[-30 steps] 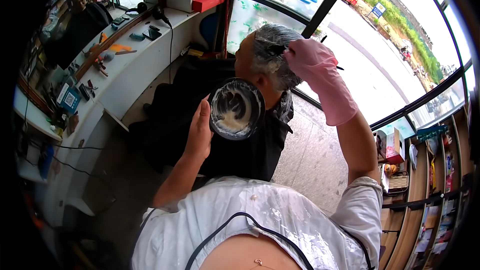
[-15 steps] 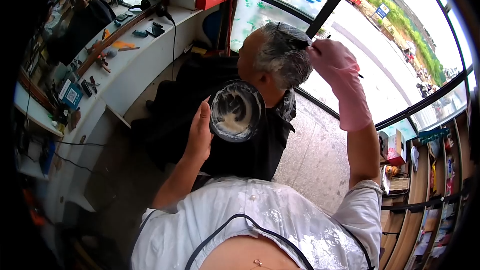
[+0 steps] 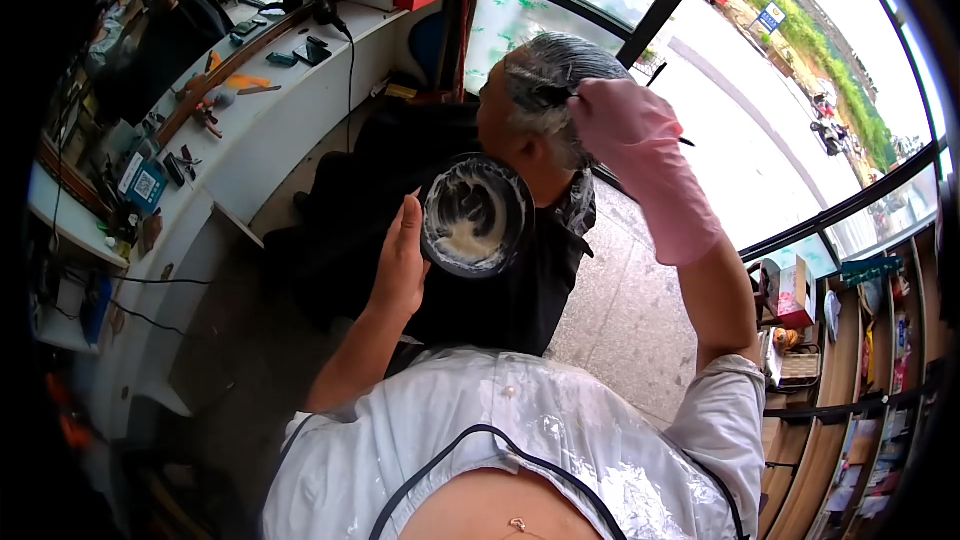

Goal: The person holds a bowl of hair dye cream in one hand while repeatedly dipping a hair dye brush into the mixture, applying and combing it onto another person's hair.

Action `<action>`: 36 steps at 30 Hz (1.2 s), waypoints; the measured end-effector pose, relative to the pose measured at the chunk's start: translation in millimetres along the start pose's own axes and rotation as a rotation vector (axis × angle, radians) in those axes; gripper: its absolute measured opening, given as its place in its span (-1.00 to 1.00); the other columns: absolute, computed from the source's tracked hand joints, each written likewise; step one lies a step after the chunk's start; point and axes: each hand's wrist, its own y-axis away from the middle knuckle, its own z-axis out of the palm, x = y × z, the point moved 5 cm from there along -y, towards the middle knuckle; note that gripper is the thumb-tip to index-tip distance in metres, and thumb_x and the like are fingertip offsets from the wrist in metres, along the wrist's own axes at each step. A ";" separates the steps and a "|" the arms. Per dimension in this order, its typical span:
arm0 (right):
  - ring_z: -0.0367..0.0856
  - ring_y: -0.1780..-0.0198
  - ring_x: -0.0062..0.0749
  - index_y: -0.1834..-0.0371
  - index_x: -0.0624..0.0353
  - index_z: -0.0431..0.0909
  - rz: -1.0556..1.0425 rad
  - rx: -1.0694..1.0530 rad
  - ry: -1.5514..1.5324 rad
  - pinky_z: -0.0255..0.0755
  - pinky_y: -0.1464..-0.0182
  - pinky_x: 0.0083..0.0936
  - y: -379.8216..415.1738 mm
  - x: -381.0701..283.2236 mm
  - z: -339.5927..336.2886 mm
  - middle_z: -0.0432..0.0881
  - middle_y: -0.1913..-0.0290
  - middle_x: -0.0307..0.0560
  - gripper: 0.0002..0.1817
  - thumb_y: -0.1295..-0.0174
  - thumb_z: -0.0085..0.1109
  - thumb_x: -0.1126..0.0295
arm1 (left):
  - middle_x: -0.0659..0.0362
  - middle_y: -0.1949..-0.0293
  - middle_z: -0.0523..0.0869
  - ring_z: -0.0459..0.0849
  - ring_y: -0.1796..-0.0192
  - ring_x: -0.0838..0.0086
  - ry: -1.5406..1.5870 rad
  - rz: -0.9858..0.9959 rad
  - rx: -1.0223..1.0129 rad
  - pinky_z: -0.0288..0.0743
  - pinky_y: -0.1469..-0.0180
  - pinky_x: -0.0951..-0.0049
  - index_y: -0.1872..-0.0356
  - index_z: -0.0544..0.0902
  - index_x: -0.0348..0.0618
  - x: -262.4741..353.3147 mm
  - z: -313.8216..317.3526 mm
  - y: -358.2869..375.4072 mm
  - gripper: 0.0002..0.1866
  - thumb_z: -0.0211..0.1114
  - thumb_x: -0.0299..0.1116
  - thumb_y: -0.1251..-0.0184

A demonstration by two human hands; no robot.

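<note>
My left hand (image 3: 400, 260) holds a black bowl (image 3: 476, 214) smeared with white cream, tilted toward me at chest height. My right hand (image 3: 625, 125), in a pink rubber glove, grips a black tint brush (image 3: 548, 95) whose bristles rest on the side of a seated person's grey, cream-coated hair (image 3: 555, 70). The brush's thin handle tip pokes out behind the glove. That person wears a black cape (image 3: 400, 190) and sits facing left, just beyond the bowl.
A white counter (image 3: 260, 140) runs along the left under a mirror (image 3: 150, 40), carrying a hair dryer (image 3: 325, 12), combs and small tools. Large windows (image 3: 720, 60) stand behind the seated person. Wooden shelves (image 3: 860, 360) with boxes fill the right side.
My gloved right hand has moved the brush from the back of the head forward to the side of it. The bowl in my left hand stays nearly still.
</note>
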 end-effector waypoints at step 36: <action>0.57 0.53 -0.25 0.45 0.13 0.52 0.002 0.381 -0.263 0.42 0.48 -0.33 36.2 31.0 42.2 0.57 0.57 -0.05 -0.70 -0.28 -0.04 0.16 | 0.21 0.09 0.56 0.55 0.08 0.62 -0.054 -0.070 -0.041 0.46 0.06 0.65 -0.16 0.32 -0.26 4.4 14.3 0.8 -0.37 -0.09 0.13 -0.35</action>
